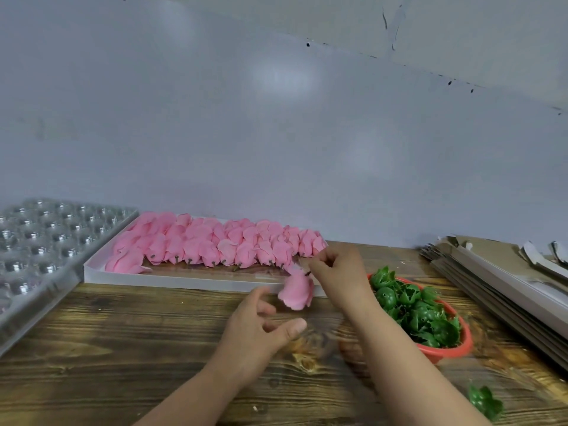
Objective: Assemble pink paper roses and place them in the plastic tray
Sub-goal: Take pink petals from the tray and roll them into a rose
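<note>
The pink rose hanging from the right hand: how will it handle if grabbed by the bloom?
Probably very light: the pink rose dangles from a pinch of the right hand at its stem end. Likely soft and crushable, since its petals look thin and layered, so squeezing the bloom may deform it. It may swing when moved, as it hangs freely with the left hand apart from it.

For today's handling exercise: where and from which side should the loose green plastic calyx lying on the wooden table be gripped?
Pinch the loose green plastic calyx from above by its rounded middle; its thin, spiky leaf tips look too flimsy for a firm grip.
</note>
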### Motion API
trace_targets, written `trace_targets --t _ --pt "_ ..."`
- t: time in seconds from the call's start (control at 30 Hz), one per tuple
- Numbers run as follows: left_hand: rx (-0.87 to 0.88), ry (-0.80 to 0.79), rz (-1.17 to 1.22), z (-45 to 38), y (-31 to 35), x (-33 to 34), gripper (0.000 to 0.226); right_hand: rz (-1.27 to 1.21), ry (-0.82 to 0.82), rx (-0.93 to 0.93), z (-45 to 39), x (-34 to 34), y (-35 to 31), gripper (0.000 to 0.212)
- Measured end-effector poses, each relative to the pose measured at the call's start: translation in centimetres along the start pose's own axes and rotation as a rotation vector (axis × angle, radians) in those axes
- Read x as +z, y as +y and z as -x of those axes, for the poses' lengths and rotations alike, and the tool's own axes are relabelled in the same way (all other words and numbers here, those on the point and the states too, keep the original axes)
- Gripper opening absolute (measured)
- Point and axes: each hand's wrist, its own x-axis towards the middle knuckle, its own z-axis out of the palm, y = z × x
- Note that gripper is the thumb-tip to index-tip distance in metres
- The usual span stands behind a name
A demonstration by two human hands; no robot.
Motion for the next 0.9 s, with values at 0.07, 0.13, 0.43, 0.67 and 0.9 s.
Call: trace_targets --t 0.07,0.13,0.43,0.67,0.9 --pt "-0.001 -0.081 0.050 0.0 0.0 0.0 0.121 -0.049 -0.055 -0.008 1.2 -0.1 -0.2 0.038" --pt "-0.027 -0.161 0.133 0.0 -0.1 -0.1 0.143 -0.131 -0.096 -0.016 2.1 -0.1 -0.2 0.026" --pt "-0.098 -0.329 0.294 0.6 0.5 0.4 0.062 -0.229 -0.146 -0.057 3.9 -0.4 -0.4 0.009" --pt "-0.153 -0.336 0.248 0.7 0.9 0.5 0.025 -0.251 -0.180 0.007 4.0 -1.1 -0.1 0.020" --pt "-0.161 -0.333 0.241 0.8 1.0 0.4 0.021 -0.229 -0.283 0.004 4.2 -1.3 -0.5 0.023"
